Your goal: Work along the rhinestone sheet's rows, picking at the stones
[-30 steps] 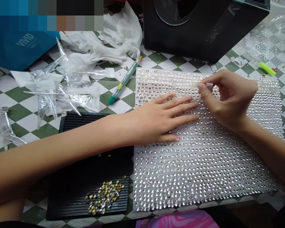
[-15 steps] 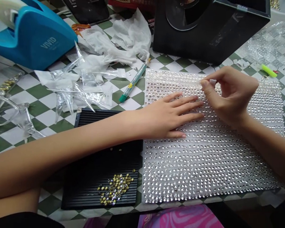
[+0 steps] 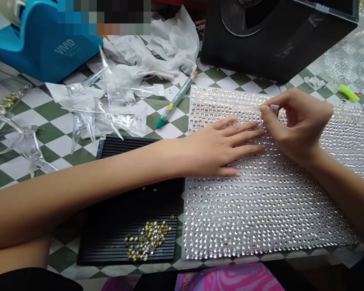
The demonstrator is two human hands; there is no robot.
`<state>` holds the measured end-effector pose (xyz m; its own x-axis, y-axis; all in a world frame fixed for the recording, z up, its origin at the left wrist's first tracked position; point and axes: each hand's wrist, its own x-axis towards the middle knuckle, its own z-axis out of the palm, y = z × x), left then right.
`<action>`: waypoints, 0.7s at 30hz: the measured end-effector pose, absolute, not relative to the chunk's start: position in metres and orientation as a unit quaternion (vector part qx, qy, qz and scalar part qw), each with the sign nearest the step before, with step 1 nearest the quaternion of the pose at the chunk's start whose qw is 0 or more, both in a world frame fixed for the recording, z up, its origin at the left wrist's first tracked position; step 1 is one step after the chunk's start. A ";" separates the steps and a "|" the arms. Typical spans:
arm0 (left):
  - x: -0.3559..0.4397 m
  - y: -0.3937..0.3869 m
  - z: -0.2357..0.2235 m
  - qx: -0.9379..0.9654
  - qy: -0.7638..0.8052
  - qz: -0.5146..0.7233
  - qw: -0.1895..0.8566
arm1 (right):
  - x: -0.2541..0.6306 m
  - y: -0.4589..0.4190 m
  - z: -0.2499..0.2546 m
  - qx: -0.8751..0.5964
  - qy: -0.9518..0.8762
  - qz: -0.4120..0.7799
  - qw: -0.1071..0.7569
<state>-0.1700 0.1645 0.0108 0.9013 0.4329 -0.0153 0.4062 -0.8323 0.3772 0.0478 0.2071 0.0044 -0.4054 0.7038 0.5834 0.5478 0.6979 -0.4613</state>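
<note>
Work area seen from the head-worn camera. The left hand point(image 3: 214, 149) lies open and flat, palm down, holding nothing, its fingers spread and resting on the upper left part of a rectangular sheet of clear rhinestones point(image 3: 261, 214) set in close rows. The right hand point(image 3: 301, 129) curls above the upper right of the sheet, with thumb and forefinger pinched on a thin clear strip point(image 3: 251, 109), faint against the stones. A small white tab point(image 3: 274, 107) shows at the forefinger tip; its nature is unclear. The sheet lies flat on a desk point(image 3: 51, 111) with a green-and-white checkered top. Just left of the sheet, partly under the left forearm, is a black ridged tray point(image 3: 139, 206) bearing a small heap of loose gold-backed rhinestones point(image 3: 147, 240). Farther off lie crumpled tissue point(image 3: 170, 40), clear plastic bags point(image 3: 94, 117), a green-tipped pen point(image 3: 174, 101), a blue VIVID dispenser point(image 3: 42, 52), a black box point(image 3: 276, 32) and, at upper right, a second rhinestone sheet point(image 3: 348, 60).
</note>
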 end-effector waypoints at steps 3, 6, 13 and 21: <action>-0.170 0.164 0.011 0.957 0.218 0.039 0.188 | 0.048 0.207 0.006 -0.368 -0.831 0.089 0.409; -0.170 0.164 0.012 0.957 0.218 0.029 0.189 | 0.046 0.208 0.007 -0.363 -0.827 0.086 0.420; -0.169 0.164 0.013 0.956 0.218 0.030 0.193 | 0.043 0.209 0.004 -0.368 -0.830 0.098 0.408; -0.169 0.165 0.013 0.955 0.219 0.025 0.197 | 0.043 0.208 0.003 -0.366 -0.831 0.101 0.406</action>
